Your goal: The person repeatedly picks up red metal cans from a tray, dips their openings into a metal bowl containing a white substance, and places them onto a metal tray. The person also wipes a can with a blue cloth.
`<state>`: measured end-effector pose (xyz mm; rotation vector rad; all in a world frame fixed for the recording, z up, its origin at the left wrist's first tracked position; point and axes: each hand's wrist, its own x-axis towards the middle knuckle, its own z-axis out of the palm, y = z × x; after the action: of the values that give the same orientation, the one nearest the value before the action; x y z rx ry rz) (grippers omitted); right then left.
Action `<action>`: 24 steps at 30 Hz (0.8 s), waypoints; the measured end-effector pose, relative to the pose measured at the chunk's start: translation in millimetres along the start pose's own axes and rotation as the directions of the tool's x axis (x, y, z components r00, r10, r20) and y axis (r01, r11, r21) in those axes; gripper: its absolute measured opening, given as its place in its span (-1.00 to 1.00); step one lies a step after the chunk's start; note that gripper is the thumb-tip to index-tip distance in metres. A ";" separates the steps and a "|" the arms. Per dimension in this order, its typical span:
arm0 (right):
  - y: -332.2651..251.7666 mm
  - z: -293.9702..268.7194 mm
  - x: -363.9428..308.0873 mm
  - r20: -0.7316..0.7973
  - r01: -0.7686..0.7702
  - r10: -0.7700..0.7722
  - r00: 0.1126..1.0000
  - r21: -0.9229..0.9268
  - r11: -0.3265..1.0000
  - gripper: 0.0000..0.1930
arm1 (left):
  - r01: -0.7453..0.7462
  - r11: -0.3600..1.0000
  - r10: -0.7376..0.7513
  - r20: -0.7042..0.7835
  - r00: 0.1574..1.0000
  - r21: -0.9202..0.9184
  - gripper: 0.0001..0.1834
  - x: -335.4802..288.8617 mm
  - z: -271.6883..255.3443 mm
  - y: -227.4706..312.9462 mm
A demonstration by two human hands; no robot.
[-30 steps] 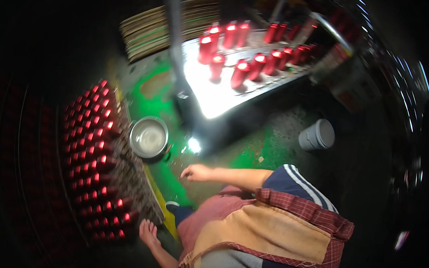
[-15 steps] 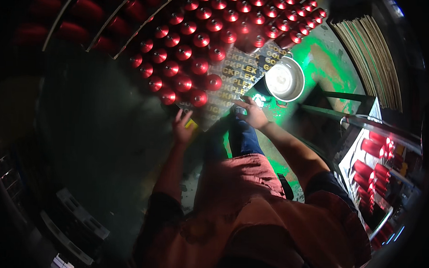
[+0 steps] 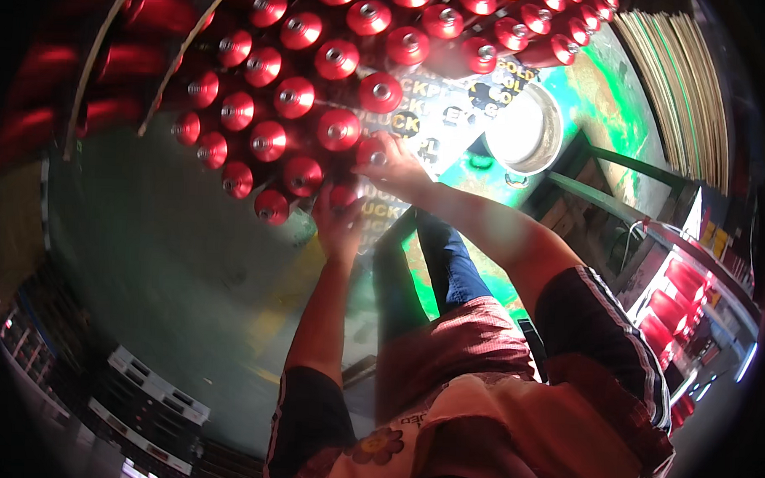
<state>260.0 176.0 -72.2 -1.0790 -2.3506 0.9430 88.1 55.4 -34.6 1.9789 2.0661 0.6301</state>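
Note:
Rows of shiny red metal bottles [image 3: 336, 59] with domed shoulders and small necks stand upright on a printed board [image 3: 389, 199]. My left hand [image 3: 339, 231] is closed round a red bottle [image 3: 343, 195] at the near edge of the group. Just beyond it, my right hand [image 3: 404, 174] grips another red bottle [image 3: 372, 153] from its right side, thumb and fingers around the shoulder. Both bottles look upright among their neighbours. Their lower parts are hidden by my hands and the other bottles.
A white round bucket [image 3: 525, 130] stands right of the board on the green-stained floor. Farther right are a stack of thin sheets [image 3: 678, 98] and a metal frame [image 3: 628, 205] with more red bottles [image 3: 671, 312] beyond. Thin upright dividers [image 3: 105, 56] separate red bottles at far left.
Both hands have moved forward from the board's near edge and closed on bottles; before, they were empty with fingers apart. The bottles appear larger, and the view is brighter.

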 end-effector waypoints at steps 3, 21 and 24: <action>5.2 -25.6 -20.7 -0.161 -0.080 0.152 0.975 0.384 0.920 -0.51 | 0.082 0.991 -0.070 0.107 0.992 -0.106 -0.50 -4.3 -29.4 4.6; 54.9 -248.5 -189.3 -0.273 0.686 0.631 0.726 0.357 -0.634 -0.44 | 0.717 -0.187 0.245 0.675 0.696 -0.671 -0.39 202.1 -29.4 198.8; 76.0 -274.3 -179.2 -0.305 0.650 0.582 0.754 0.219 -0.727 -0.43 | 0.930 -0.275 0.747 0.555 0.366 -0.243 -0.42 232.5 21.9 257.9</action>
<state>571.7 187.4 53.9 0.2138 0.4473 1.5074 311.4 290.0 92.3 0.1953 0.1623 0.4593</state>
